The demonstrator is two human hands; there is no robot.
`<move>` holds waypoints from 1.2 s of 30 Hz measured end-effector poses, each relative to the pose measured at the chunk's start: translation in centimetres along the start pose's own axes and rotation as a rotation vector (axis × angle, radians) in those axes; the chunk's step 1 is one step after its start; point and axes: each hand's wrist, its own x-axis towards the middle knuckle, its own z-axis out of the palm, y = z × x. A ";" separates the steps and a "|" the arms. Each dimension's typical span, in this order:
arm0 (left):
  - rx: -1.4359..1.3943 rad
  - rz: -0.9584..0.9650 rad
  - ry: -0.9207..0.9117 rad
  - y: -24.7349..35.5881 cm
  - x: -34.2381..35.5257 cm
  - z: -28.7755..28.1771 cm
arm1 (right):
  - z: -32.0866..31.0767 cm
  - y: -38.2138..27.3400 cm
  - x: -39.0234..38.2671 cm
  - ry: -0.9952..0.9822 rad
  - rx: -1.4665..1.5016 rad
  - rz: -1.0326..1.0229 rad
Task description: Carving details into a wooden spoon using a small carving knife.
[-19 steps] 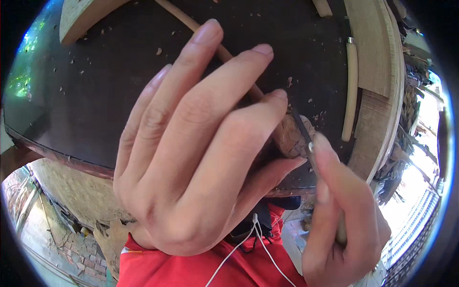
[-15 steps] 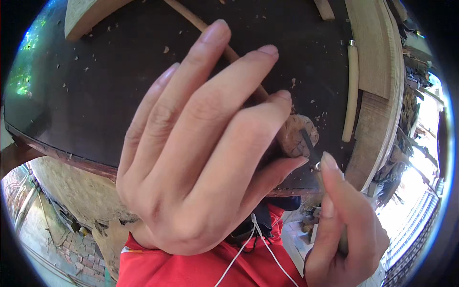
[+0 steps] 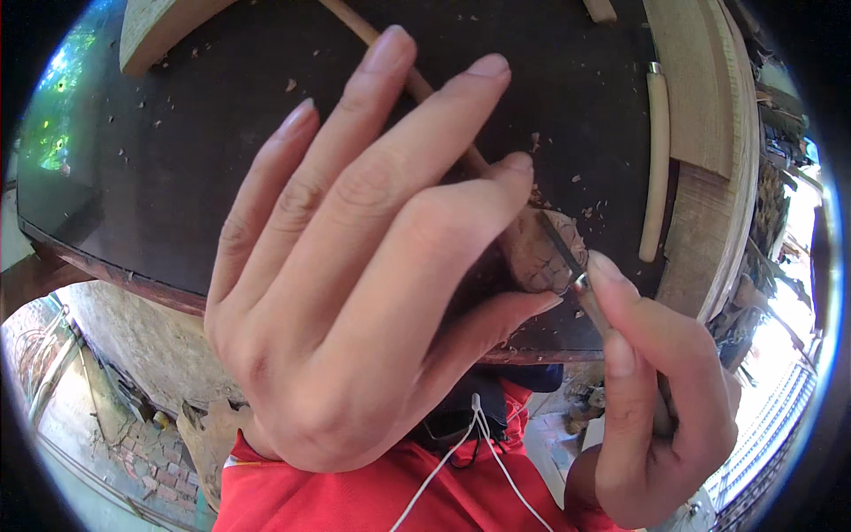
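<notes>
In the middle, my left hand (image 3: pixel 346 266) steadies a carved wooden piece. Its thumb and bent index finger are at the rounded end, while the other fingers stretch out above the table. That brown end (image 3: pixel 538 257) has grooves cut into its surface. A long, thin wooden shaft (image 3: pixel 417 86) runs from under my fingers toward the far edge and seems to belong to the same piece. My right hand (image 3: pixel 660 381), at the lower right, grips a small carving chisel (image 3: pixel 561 241) by its handle. The dark metal blade lies across the carved end, and my palm hides most of the handle.
Wood shavings are scattered over the dark tabletop (image 3: pixel 133 204). A second light-handled tool (image 3: pixel 654 168) lies at the right, beside pale boards (image 3: pixel 691 89). A curved wooden block (image 3: pixel 164 35) sits at the far left. The table's near edge (image 3: pixel 124 277) curves below my hands.
My right hand has shifted slightly up and right, and the chisel blade now reaches farther across the carved end. My left hand has moved slightly left, still on the piece.
</notes>
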 end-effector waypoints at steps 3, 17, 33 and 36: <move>-0.003 -0.025 -0.012 0.1 -0.4 -0.3 | -0.3 0.3 -0.2 -0.058 -0.021 0.005; 0.056 -0.068 -0.016 1.5 0.0 0.0 | -0.9 0.7 1.0 -0.156 0.028 -0.024; 0.103 -0.045 0.026 0.1 0.2 0.1 | 4.1 4.6 -2.4 0.440 1.133 -0.253; 0.163 -0.004 -0.037 0.1 0.1 -0.4 | 4.2 5.4 -1.8 0.514 1.273 -0.340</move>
